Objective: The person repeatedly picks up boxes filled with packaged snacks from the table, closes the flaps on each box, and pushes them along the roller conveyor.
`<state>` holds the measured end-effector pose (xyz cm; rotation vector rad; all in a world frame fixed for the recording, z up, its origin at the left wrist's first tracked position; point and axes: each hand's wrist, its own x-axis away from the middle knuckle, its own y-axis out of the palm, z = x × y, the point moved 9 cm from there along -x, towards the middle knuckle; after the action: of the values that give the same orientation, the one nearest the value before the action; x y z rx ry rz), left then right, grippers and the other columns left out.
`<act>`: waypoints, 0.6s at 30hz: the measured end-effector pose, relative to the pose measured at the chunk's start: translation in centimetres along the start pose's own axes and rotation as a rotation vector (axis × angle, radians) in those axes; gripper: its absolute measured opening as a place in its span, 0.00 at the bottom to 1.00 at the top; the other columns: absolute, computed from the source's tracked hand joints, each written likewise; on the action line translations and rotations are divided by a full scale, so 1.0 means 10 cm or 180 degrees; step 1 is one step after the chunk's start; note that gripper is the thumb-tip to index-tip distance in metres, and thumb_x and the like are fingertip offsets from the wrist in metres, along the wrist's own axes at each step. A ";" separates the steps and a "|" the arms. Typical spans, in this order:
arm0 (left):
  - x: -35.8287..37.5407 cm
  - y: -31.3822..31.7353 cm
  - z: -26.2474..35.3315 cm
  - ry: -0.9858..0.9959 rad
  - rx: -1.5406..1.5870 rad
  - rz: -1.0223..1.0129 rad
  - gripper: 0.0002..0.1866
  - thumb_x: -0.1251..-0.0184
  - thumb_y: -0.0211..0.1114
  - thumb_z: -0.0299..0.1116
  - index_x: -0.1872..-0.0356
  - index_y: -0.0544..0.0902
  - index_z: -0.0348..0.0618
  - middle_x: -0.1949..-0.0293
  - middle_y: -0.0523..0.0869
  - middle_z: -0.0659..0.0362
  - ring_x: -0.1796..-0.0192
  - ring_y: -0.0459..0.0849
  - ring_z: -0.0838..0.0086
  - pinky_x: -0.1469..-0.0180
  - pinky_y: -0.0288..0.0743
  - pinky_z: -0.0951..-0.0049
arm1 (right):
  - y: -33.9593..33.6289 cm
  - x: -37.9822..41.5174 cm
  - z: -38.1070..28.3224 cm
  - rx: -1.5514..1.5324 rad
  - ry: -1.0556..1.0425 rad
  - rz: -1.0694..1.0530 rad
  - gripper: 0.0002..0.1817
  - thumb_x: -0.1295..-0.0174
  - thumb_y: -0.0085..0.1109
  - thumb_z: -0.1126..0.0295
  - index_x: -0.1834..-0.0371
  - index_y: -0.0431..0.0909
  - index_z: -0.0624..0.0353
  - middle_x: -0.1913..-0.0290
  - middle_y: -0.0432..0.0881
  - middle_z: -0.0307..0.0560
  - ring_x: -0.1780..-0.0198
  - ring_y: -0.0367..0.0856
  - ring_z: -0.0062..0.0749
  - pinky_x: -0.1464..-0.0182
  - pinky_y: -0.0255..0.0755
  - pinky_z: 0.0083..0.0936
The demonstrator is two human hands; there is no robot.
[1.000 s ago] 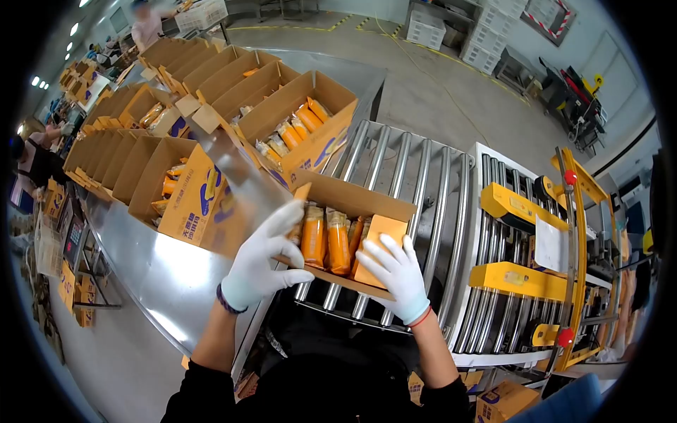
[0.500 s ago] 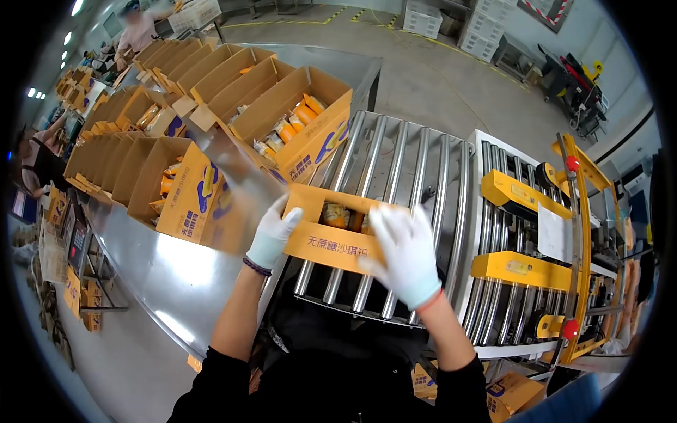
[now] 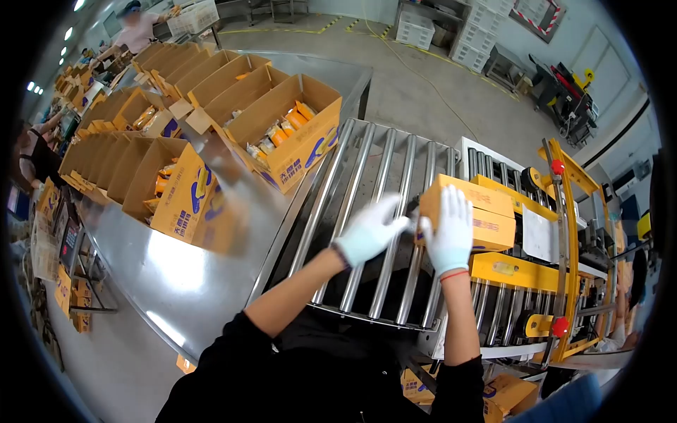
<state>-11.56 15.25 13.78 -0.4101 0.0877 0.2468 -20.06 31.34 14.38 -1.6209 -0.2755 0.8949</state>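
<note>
A closed orange cardboard box (image 3: pixel 486 211) sits at the mouth of the yellow-guided machine, between its two side guides. My right hand (image 3: pixel 450 229), in a white glove, lies flat against the box's near left part with fingers stretched out. Left of the box, my gloved left hand (image 3: pixel 370 229) is over the metal rollers (image 3: pixel 386 166), apart from the box. Its fingers are stretched out and partly smeared by motion. What touches the far side of the box is hidden.
Open boxes with orange-and-clear packets (image 3: pixel 278 134) stand in rows on the steel table (image 3: pixel 166 282) at left. The machine's yellow frame (image 3: pixel 564 282) with red knobs rises at right. Other people work at far left. More boxes (image 3: pixel 508 395) lie below the conveyor.
The box has moved right along the rollers to the machine guides, and its top is now closed. My left hand has let go of it; my right hand has moved right with it.
</note>
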 end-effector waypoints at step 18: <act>0.30 -2.00 0.31 0.0350 -0.1747 0.1968 0.25 0.24 0.67 0.40 0.36 0.78 0.30 0.40 0.84 0.43 0.36 0.83 0.56 0.30 0.73 0.63 | -0.51 0.32 -0.78 -0.1892 -0.0423 0.0296 0.48 0.50 0.80 0.59 0.24 0.70 0.60 0.25 0.70 0.60 0.22 0.63 0.62 0.21 0.57 0.55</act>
<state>-3.46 -0.60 23.91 -0.9410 0.2580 0.8681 -11.10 28.96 17.76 -2.1337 -0.6060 1.0559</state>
